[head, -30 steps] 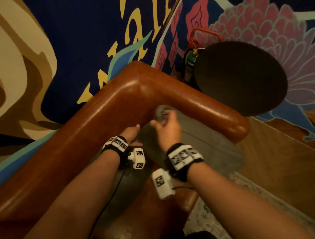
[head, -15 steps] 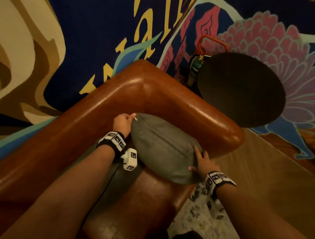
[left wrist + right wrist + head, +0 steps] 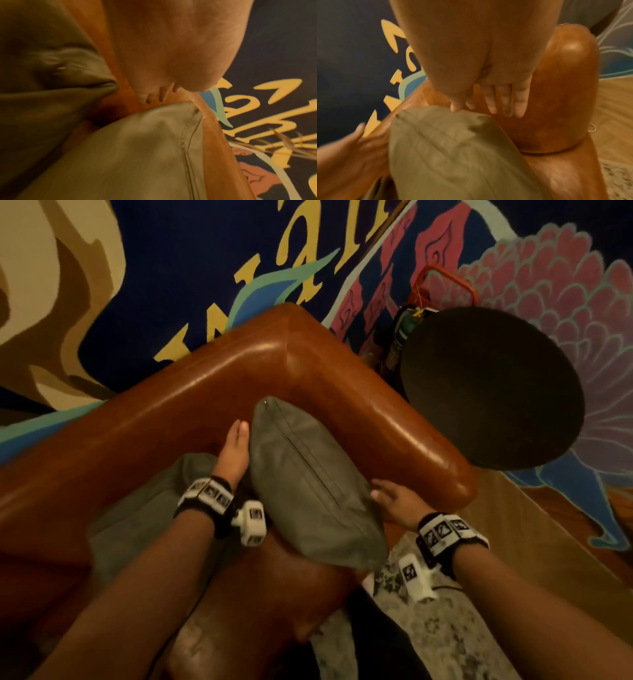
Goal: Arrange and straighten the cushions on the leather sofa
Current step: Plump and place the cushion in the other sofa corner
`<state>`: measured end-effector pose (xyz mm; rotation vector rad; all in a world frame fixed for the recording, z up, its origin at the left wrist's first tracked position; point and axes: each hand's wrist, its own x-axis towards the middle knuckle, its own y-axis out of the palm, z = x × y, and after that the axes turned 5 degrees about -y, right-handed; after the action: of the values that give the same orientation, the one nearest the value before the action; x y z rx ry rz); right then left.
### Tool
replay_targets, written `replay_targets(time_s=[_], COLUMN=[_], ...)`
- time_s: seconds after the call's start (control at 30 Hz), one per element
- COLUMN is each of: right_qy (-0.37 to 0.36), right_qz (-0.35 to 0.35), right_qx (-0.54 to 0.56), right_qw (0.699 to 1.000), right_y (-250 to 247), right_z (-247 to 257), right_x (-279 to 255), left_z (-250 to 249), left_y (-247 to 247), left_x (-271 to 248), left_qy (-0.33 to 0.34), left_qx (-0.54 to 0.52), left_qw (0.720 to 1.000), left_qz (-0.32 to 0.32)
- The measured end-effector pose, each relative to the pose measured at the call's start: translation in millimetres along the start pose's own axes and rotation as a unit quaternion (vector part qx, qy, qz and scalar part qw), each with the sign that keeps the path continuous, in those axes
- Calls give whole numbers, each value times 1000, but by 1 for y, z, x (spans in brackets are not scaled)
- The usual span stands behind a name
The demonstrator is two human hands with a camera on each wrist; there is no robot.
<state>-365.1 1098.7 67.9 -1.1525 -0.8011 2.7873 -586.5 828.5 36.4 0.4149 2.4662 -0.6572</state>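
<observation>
Head view. Brown leather sofa point(image 3: 219, 378), corner section, rolled back and arm meeting at an angle, is standing against a painted mural wall point(image 3: 178, 251): navy ground, tan swirls, pink scaled flower, yellow lettering too cropped to read. Round dark side table point(image 3: 493, 392) is sitting beyond the sofa arm; wooden floor point(image 3: 534, 529) and a speckled rug point(image 3: 445, 635) are lying below. Grey-green cushion point(image 3: 308, 484), zip seam up, is standing on edge on the seat, leaning into the corner. A second grey cushion point(image 3: 144, 508) is lying to its left under the forearm. Left hand point(image 3: 234, 450) is lying flat along the cushion's left side, fingers straight. Right hand point(image 3: 394, 501) is reaching to its right edge, fingers extended and loose. Both wrists are wearing bands with black-and-white markers.

Left wrist view. Left hand point(image 3: 171, 54) is showing loosely bent fingertips point(image 3: 150, 97), gripping nothing, above the cushion point(image 3: 137, 155); second cushion point(image 3: 42, 81) is bunching at left.

Right wrist view. Right hand point(image 3: 488, 54) is spreading straight fingers point(image 3: 506, 102) over the sofa arm point(image 3: 556, 94), thumb tip touching the cushion point(image 3: 453, 155); left hand point(image 3: 351, 155) is pressing the far side.
</observation>
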Motion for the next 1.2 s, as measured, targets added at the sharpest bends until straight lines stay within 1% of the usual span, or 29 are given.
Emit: replay_targets(time_s=[0.03, 0.07, 0.1, 0.13, 0.2, 0.23, 0.27, 0.3, 0.33, 0.37, 0.4, 0.47, 0.53, 0.6, 0.73, 0.8, 0.83, 0.87, 0.9, 0.93, 0.97, 1.0, 1.03, 1.1, 1.13, 1.17, 1.2], right_qy=[-5, -2, 12, 22, 44, 53, 64, 79, 91, 102, 111, 116, 108, 107, 126, 127, 119, 96, 62, 28, -12, -62, -116, -215, -241, -249, -242], right_qz=[-15, -11, 2, 26, 57, 85, 109, 139, 164, 190, 214, 238, 247, 251, 223, 207, 185, 158, 127, 97, 61, 27, -4, -48, -64, -65, -65], right_qx=[48, 96, 151, 187, 220, 211, 202, 197, 207, 225, 246, 273, 272, 279, 260, 218, 181, 123, 57, 2, -41, -78, -112, -174, -210, -252, -293], right_qw=[999, 995, 989, 982, 973, 972, 971, 967, 960, 950, 939, 925, 924, 921, 931, 945, 959, 975, 988, 995, 997, 995, 987, 960, 945, 933, 923], right_y=[-13, -27, -36, -45, -55, -54, -52, -45, -37, -27, -16, 0, 2, 0, 13, 11, 6, 1, -3, -2, 4, 16, 31, 66, 82, 97, 108], right_z=[1, 6, 8, 13, 16, 15, 14, 9, 8, 6, 5, 6, 7, 6, 1, 4, 7, 12, 18, 26, 37, 46, 58, 69, 69, 62, 50], right_x=[7, 18, 27, 42, 67, 79, 89, 97, 102, 108, 112, 116, 122, 127, 126, 119, 117, 115, 113, 109, 101, 95, 85, 73, 68, 66, 63], left_z=[18, 41, 61, 82, 115, 128, 133, 134, 129, 118, 111, 96, 98, 102, 91, 89, 93, 96, 95, 95, 91, 82, 70, 40, 24, 11, 0], left_y=[4, 10, 18, 28, 50, 61, 69, 82, 91, 101, 112, 123, 121, 118, 135, 135, 128, 116, 100, 85, 70, 57, 47, 33, 29, 27, 25], left_x=[-12, -26, -39, -51, -71, -81, -87, -96, -102, -106, -106, -103, -95, -91, -85, -88, -90, -90, -86, -79, -69, -59, -47, -23, -10, 0, 9], left_qy=[-11, -28, -47, -66, -105, -132, -148, -174, -190, -199, -205, -208, -215, -215, -204, -201, -195, -181, -162, -138, -109, -82, -57, -12, 11, 24, 26], left_qx=[-40, -77, -97, -119, -131, -137, -146, -199, -281, -341, -386, -394, -368, -354, -319, -266, -226, -167, -82, 14, 100, 160, 197, 230, 244, 255, 258], left_qw=[999, 997, 994, 991, 986, 982, 978, 964, 940, 917, 898, 894, 904, 910, 925, 942, 953, 966, 980, 987, 987, 983, 979, 972, 967, 961, 959], left_qz=[7, 10, 16, 5, 1, 2, 8, 21, 37, 52, 51, 41, 29, 33, 33, 45, 59, 73, 80, 76, 63, 45, 21, -45, -78, -106, -116])
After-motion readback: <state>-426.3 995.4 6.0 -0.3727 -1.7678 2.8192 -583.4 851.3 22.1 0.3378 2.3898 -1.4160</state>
